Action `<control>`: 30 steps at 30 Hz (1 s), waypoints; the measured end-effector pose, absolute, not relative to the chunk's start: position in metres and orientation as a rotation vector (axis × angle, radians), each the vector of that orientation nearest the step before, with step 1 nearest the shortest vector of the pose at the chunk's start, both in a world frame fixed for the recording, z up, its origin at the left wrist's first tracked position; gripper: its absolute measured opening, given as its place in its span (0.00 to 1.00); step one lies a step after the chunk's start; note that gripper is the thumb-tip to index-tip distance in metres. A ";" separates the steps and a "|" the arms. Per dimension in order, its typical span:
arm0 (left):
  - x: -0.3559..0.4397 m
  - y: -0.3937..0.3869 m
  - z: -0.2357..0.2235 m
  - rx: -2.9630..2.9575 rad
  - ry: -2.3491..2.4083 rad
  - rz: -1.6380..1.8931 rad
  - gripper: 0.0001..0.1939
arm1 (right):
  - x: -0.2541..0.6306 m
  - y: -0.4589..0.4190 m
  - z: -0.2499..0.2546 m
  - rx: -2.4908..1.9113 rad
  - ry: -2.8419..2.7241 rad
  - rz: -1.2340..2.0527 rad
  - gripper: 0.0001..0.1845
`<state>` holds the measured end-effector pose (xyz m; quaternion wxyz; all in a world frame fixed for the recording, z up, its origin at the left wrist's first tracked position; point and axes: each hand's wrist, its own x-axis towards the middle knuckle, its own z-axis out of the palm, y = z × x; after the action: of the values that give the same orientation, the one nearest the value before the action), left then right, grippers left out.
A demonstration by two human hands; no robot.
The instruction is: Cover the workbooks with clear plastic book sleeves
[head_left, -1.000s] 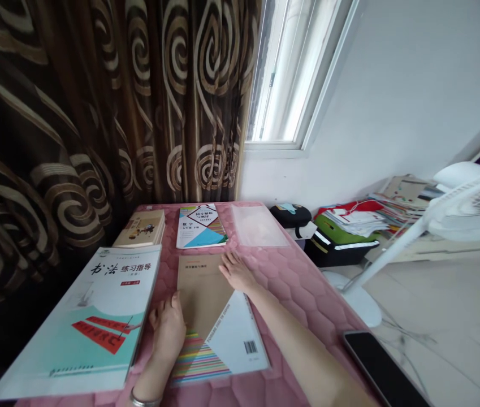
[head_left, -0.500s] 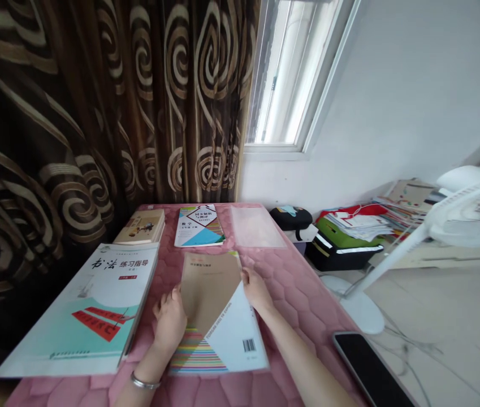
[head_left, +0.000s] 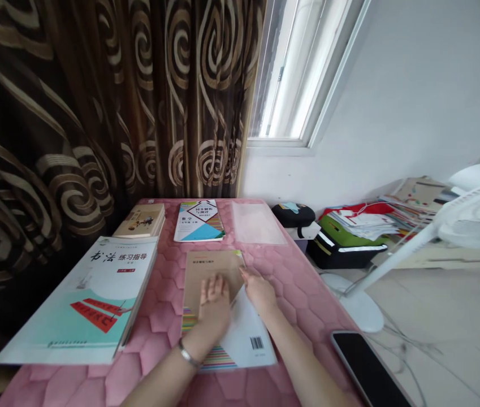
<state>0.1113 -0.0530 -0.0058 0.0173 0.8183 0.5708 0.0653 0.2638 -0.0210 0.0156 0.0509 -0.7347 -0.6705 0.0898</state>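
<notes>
One flat tan-and-white paperback (head_left: 243, 325) lies shut on the pink quilted cover (head_left: 167, 299), its handling, I'd say, unfinished: left hand (head_left: 215, 305) flat on it, fingers extended; right hand (head_left: 260, 292) at its right edge, whether pinching I can't tell. Beyond: one blue-and-white paperback (head_left: 199, 221), one translucent plastic sheet (head_left: 259, 223); left, two book piles, one teal-and-white (head_left: 108, 282), one cream (head_left: 140, 221)

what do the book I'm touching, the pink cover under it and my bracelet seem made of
Book: printed paper or card, seemingly smooth, judging by its thin, flat shape. Pink cover: probably quilted fabric with a soft sheen, given its puffy hexagons. Bracelet: likely metal, silvery and polished, from its bright highlights.
</notes>
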 end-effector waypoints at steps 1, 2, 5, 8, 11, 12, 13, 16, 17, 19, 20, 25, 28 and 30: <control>0.125 -0.046 -0.006 2.517 1.659 0.168 0.31 | 0.264 -0.021 0.016 -2.244 -2.041 0.270 0.28; 0.138 -0.038 -0.005 2.488 1.593 0.152 0.31 | 0.263 -0.021 0.016 -2.246 -2.037 0.271 0.28; 0.159 -0.012 -0.004 2.421 1.595 0.169 0.31 | 0.262 -0.022 0.016 -2.266 -2.004 0.283 0.27; 0.151 0.012 -0.005 2.380 1.725 0.237 0.31 | 0.263 -0.023 0.014 -2.284 -1.992 0.267 0.27; 0.120 0.036 -0.009 2.348 1.887 0.323 0.31 | 0.264 -0.022 0.011 -2.277 -1.998 0.268 0.27; 0.107 0.043 -0.009 2.354 1.921 0.341 0.30 | 0.264 -0.021 0.009 -2.283 -1.994 0.275 0.27; 0.093 0.050 -0.010 2.376 1.934 0.360 0.30 | 0.265 -0.020 0.008 -2.289 -1.989 0.282 0.27; 0.060 0.066 -0.006 2.474 1.883 0.406 0.27 | 0.265 -0.018 0.005 -2.308 -1.961 0.289 0.26; 0.054 0.069 -0.004 2.494 1.872 0.416 0.26 | 0.264 -0.018 0.004 -2.312 -1.956 0.286 0.25; 0.049 0.070 0.002 2.512 1.887 0.446 0.25 | 0.263 -0.019 0.005 -2.317 -1.949 0.276 0.25; 0.052 0.066 0.005 2.518 1.904 0.469 0.26 | 0.263 -0.019 0.005 -2.317 -1.946 0.269 0.25; 0.096 -0.004 -0.003 2.556 1.883 0.398 0.29 | 0.261 -0.025 0.008 -2.291 -1.972 0.191 0.27; 0.111 -0.069 -0.021 2.642 1.679 0.319 0.28 | 0.259 -0.027 0.009 -2.304 -1.994 0.141 0.29; 0.101 -0.104 -0.030 2.705 1.500 0.322 0.29 | 0.258 -0.028 0.009 -2.302 -1.993 0.134 0.30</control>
<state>0.1009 -0.1041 -0.0297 0.0159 0.8696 0.4824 0.1036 0.2579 -0.0275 0.0088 0.0467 -0.7545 -0.6532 0.0439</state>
